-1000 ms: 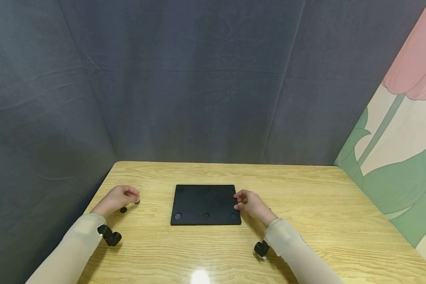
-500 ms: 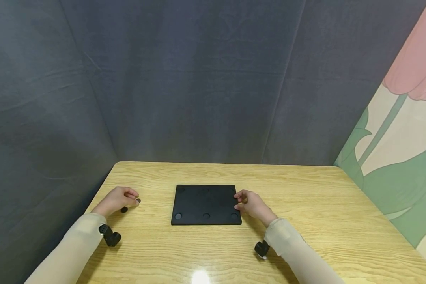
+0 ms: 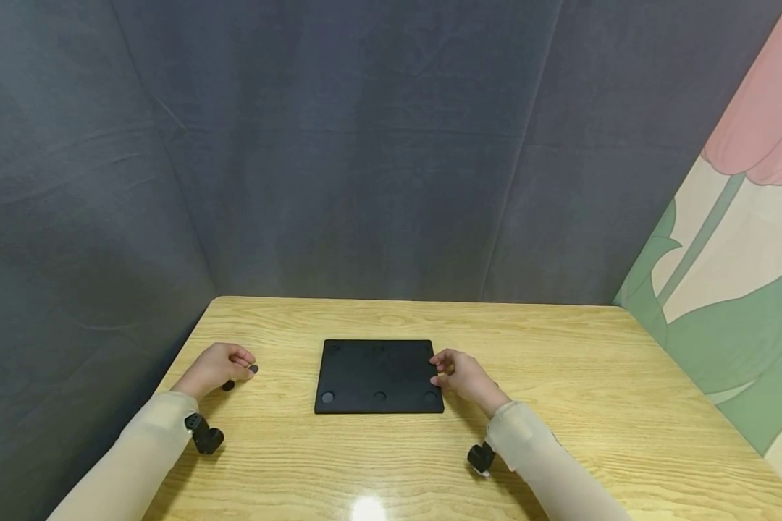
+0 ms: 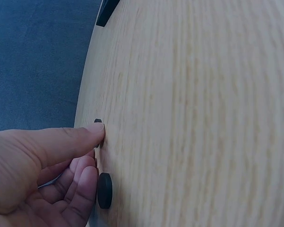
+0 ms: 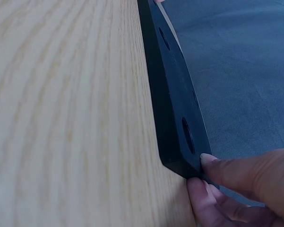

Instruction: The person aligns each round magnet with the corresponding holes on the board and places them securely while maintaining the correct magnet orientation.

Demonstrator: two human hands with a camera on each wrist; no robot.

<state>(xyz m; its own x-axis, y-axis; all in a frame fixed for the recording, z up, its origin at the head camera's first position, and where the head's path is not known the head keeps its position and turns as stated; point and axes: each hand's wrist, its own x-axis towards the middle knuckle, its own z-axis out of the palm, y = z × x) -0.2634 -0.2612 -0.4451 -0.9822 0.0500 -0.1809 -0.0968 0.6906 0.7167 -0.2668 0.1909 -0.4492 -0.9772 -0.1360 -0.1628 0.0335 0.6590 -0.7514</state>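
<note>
The person wears close-fitting, cream-coloured cloth sleeves, a left one [image 3: 117, 467] and a right one [image 3: 557, 463], both reaching to the wrist, plain along the forearm and lightly creased near the cuffs. Each wrist carries a small matte-black camera, its body short and rounded: the left camera [image 3: 206, 437] joins a blocky black mount with a pale fleck, while the right camera [image 3: 479, 458] shows a whitish lower edge. The left grip [image 3: 218, 365] and right grip [image 3: 465, 376] are bare.

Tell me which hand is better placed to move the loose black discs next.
Likely the left hand: it appears to pinch one disc, and the other disc lies close by. The right hand grips the board, away from both.
</note>
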